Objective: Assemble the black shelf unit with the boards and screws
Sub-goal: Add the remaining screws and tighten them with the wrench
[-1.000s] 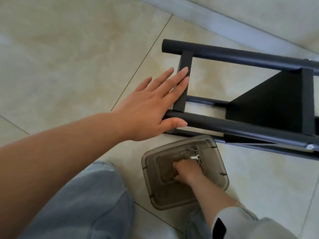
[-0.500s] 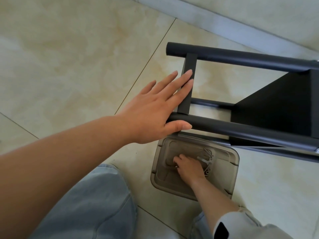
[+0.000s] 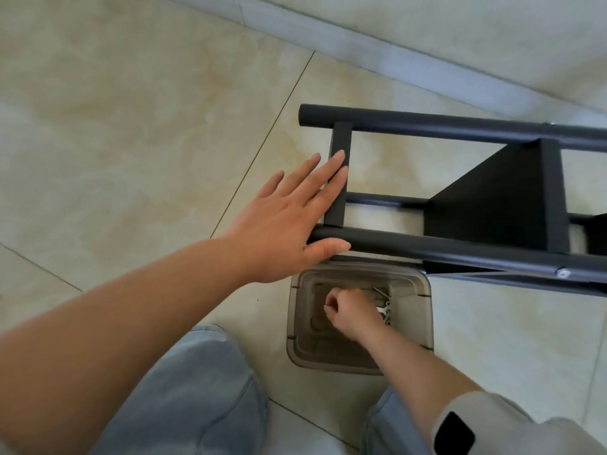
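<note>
The black shelf unit [image 3: 460, 247] lies on its side on the tiled floor, round posts running left to right, with a black board [image 3: 492, 205] fixed between them. My left hand [image 3: 285, 224] lies flat, fingers spread, against the short black crossbar [image 3: 338, 185] and the near post's end. My right hand [image 3: 351, 311] is down in a translucent grey plastic tray [image 3: 414, 323], fingers pinched around something small and metallic near its thumb. Several silver screws [image 3: 387, 310] and a metal key lie in the tray beside that hand.
A grey baseboard [image 3: 361, 50] runs along the wall behind the shelf. My knees in light blue jeans [image 3: 197, 399] fill the bottom of the view. A screw head [image 3: 562, 273] shows on the near post at the right.
The view has shifted slightly. My right hand has closed its fingers inside the tray and pinched something small. My left hand stays pressed on the shelf frame.
</note>
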